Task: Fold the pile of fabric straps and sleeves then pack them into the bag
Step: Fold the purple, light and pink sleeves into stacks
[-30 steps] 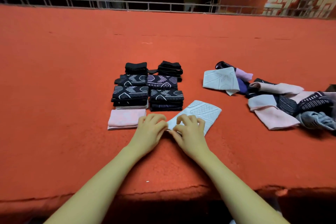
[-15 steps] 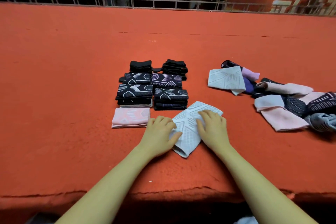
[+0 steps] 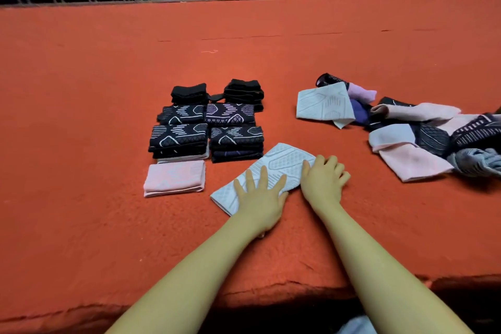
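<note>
The white patterned fabric sleeve [image 3: 273,171] lies slanted on the red carpeted worktop [image 3: 108,225]. The left hand [image 3: 259,195] presses it flat, fingers straight. The right hand [image 3: 324,177], loosely curled, touches its right edge, nearer the far end.

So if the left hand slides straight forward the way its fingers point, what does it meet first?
The left hand lies flat on the white sleeve, fingers pointing up and slightly right. Past the sleeve's far edge, it would likely meet the dark stack first, probably its right corner, though depth is unclear.
</note>
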Available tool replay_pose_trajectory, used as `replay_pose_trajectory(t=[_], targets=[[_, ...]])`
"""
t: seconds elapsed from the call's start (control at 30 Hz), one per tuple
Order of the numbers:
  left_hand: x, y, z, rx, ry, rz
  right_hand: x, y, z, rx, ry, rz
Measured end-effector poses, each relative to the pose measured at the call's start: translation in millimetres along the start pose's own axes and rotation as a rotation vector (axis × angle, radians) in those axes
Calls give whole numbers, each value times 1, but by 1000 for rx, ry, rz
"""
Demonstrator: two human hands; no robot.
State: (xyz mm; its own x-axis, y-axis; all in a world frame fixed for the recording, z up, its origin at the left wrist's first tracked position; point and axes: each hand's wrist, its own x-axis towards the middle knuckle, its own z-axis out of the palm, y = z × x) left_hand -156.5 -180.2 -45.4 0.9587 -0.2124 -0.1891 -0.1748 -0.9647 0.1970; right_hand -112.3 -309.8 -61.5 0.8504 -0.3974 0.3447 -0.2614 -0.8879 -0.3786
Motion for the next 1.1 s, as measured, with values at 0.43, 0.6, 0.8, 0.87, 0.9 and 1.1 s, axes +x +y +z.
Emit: replay_pose_trajectory(t=[0.43, 0.6, 0.8, 0.87, 0.9, 1.1], targets=[[-3, -26, -38, 415, 189, 387, -16, 23, -21, 188, 260, -120], [-18, -23, -9, 116, -72, 277, -25, 30, -31, 274, 211, -120], [-23, -35, -8, 75, 69, 156, -31, 18, -35, 521, -21, -383], [-26, -44, -8, 138, 99, 104, -33, 14, -36, 522, -114, -511], [-27, -48, -8, 161, 104, 73, -35, 12, -36, 523, -147, -571], [-39, -59, -8, 194, 195, -85, -43, 10, -29, 360, -321, -826]])
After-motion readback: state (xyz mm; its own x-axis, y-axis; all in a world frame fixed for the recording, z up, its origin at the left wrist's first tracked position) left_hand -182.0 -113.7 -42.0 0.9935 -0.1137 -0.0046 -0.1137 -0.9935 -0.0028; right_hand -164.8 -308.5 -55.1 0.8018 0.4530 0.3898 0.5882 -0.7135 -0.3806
